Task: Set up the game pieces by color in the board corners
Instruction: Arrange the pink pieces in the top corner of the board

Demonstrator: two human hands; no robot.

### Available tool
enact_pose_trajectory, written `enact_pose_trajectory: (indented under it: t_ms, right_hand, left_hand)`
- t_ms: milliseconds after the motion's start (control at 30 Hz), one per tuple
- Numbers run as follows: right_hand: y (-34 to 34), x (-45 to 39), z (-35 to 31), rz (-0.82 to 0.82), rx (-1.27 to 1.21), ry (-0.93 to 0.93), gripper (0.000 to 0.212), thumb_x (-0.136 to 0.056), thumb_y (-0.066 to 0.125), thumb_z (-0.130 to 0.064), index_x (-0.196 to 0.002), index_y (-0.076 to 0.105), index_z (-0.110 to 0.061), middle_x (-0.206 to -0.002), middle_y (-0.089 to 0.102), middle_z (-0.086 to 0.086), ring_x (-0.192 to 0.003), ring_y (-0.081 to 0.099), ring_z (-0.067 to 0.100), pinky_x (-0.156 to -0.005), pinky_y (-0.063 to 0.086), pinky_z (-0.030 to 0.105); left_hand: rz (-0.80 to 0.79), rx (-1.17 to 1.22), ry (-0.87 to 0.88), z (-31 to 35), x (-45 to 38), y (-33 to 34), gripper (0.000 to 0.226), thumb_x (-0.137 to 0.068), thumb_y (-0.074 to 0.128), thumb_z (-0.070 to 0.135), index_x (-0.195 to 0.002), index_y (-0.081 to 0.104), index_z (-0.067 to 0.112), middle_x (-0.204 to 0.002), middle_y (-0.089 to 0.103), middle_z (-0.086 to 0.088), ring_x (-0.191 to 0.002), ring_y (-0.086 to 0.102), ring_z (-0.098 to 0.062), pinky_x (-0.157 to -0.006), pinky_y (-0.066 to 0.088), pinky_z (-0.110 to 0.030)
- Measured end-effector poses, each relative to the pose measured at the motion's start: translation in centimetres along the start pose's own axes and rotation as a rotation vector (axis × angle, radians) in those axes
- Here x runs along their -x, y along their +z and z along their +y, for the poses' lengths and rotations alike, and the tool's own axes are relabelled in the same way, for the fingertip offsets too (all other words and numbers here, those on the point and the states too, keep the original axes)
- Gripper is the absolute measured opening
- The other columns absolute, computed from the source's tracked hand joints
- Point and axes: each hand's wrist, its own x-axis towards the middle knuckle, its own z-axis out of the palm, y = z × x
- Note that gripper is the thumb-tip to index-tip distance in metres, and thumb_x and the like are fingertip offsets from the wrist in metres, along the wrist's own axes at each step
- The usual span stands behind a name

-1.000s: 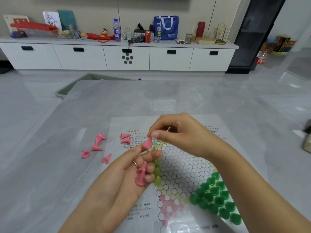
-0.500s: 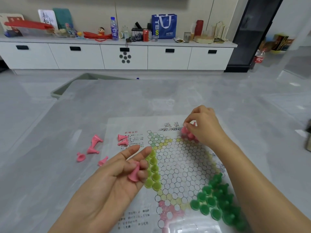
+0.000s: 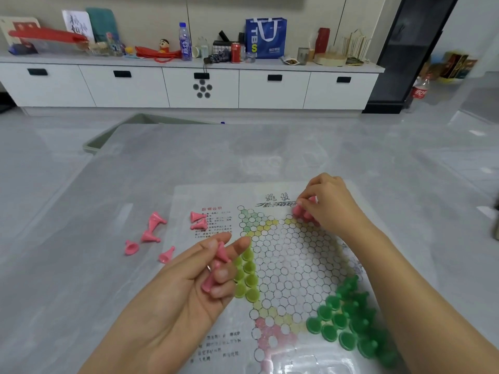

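Shifted left hand (image 3: 189, 282) half-hides yellow-green pieces (image 3: 247, 276).

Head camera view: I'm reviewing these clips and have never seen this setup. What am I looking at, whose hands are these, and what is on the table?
No machine here: a person wears one wide-angle camera on the head, looking down at their own bare hands. On the grey table lies a paper game board printed with circles. Dark green pieces fill its near right corner and yellow-green pieces its left one. The right hand is at the pink pieces in the far corner. The left hand holds spare pink pieces. Loose pink pieces lie on the table to the left.
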Motion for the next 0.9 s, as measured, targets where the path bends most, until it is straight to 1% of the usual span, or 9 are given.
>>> enact_pose_trajectory:
  t_ms: [67, 100, 167, 200, 267, 367, 533, 700, 900]
  right_hand:
    - [-0.2, 0.1, 0.1, 0.008, -0.032, -0.004, 0.019, -0.086, 0.056, -0.017, -0.076, 0.072, -0.021, -0.103, 0.053, -0.002, -0.094, 0.055, 0.029, -0.08, 0.051, 0.041]
    - [-0.6, 0.2, 0.1, 0.015, -0.038, -0.014, 0.017, -0.088, 0.055, -0.017, -0.084, 0.072, -0.019, -0.103, 0.051, -0.003, -0.094, 0.055, 0.026, -0.081, 0.05, 0.032]
    - [-2.0, 0.6, -0.6, 0.035, -0.054, -0.04, 0.018, -0.091, 0.052, -0.02, -0.097, 0.069, -0.017, -0.106, 0.049, -0.003, -0.089, 0.055, 0.015, -0.071, 0.042, 0.007]
    - [-2.8, 0.9, -1.2, 0.041, -0.076, -0.051, 0.019, -0.092, 0.051, -0.021, -0.101, 0.068, -0.018, -0.108, 0.05, -0.003, -0.085, 0.056, 0.011, -0.064, 0.04, 0.005]
    - [-4.5, 1.6, -3.0, 0.027, -0.134, -0.095, 0.019, -0.092, 0.05, -0.024, -0.102, 0.066, -0.025, -0.108, 0.054, -0.007, -0.077, 0.057, 0.002, -0.06, 0.043, 0.006]
    - [-6.5, 3.3, -6.6, -0.103, -0.261, -0.251, 0.017, -0.088, 0.055, -0.025, -0.098, 0.066, -0.034, -0.097, 0.062, -0.021, -0.083, 0.059, -0.003, -0.071, 0.049, 0.01]
    - [-7.0, 6.2, -11.0, -0.293, -0.307, -0.533, 0.016, -0.081, 0.062, -0.024, -0.095, 0.069, -0.029, -0.088, 0.067, -0.018, -0.084, 0.061, -0.002, -0.078, 0.05, 0.014]
    - [-5.4, 7.5, -11.1, -0.291, -0.164, -0.636, 0.015, -0.083, 0.063, -0.027, -0.097, 0.069, -0.027, -0.086, 0.066, -0.013, -0.085, 0.058, 0.002, -0.075, 0.048, 0.023]
    - [-3.9, 9.3, -10.4, -0.164, -0.169, -0.564, 0.016, -0.083, 0.057, -0.036, -0.093, 0.067, -0.027, -0.082, 0.063, -0.015, -0.08, 0.053, 0.0, -0.073, 0.046, 0.018]
  left_hand:
    - [0.077, -0.046, 0.008, 0.0, 0.1, 0.4, 0.017, -0.066, 0.061, 0.013, -0.078, 0.056, 0.002, -0.075, 0.07, -0.017, -0.034, 0.038, -0.006, -0.028, 0.031, -0.015]
    - [0.088, -0.059, 0.008, 0.0, 0.2, 0.6, 0.015, -0.069, 0.053, 0.016, -0.078, 0.054, 0.003, -0.074, 0.069, -0.015, -0.033, 0.036, -0.005, -0.028, 0.029, -0.013]
    - [0.095, -0.101, 0.015, 0.1, 0.4, 0.9, 0.018, -0.07, 0.052, 0.022, -0.072, 0.054, 0.004, -0.069, 0.068, -0.011, -0.031, 0.032, -0.005, -0.029, 0.025, -0.01]
    - [0.104, -0.128, 0.019, 0.1, 0.5, 0.9, 0.02, -0.07, 0.053, 0.026, -0.068, 0.056, 0.006, -0.067, 0.067, -0.009, -0.031, 0.031, -0.005, -0.03, 0.023, -0.01]
    - [0.124, -0.188, 0.019, 0.3, 0.6, 1.0, 0.027, -0.071, 0.055, 0.032, -0.06, 0.065, 0.009, -0.063, 0.06, -0.004, -0.033, 0.032, -0.004, -0.029, 0.024, -0.012]
    - [0.133, -0.23, 0.009, 0.4, 0.8, 1.0, 0.03, -0.069, 0.058, 0.036, -0.051, 0.068, 0.014, -0.056, 0.045, 0.002, -0.035, 0.03, -0.004, -0.029, 0.022, -0.013]
    - [0.111, -0.24, 0.019, 0.4, 0.8, 1.0, 0.024, -0.067, 0.061, 0.033, -0.051, 0.062, 0.015, -0.054, 0.05, 0.001, -0.03, 0.027, -0.003, -0.029, 0.018, -0.011]
    - [0.167, -0.248, 0.027, 0.0, 0.9, 1.4, 0.019, -0.077, 0.057, 0.026, -0.069, 0.061, 0.009, -0.05, 0.055, -0.001, -0.026, 0.026, -0.002, -0.028, 0.015, -0.008]
    - [0.162, -0.322, 0.045, -0.6, 0.8, 1.1, 0.034, -0.09, 0.049, 0.017, -0.058, 0.055, 0.008, -0.047, 0.051, -0.005, -0.028, 0.027, -0.004, -0.032, 0.014, -0.011]
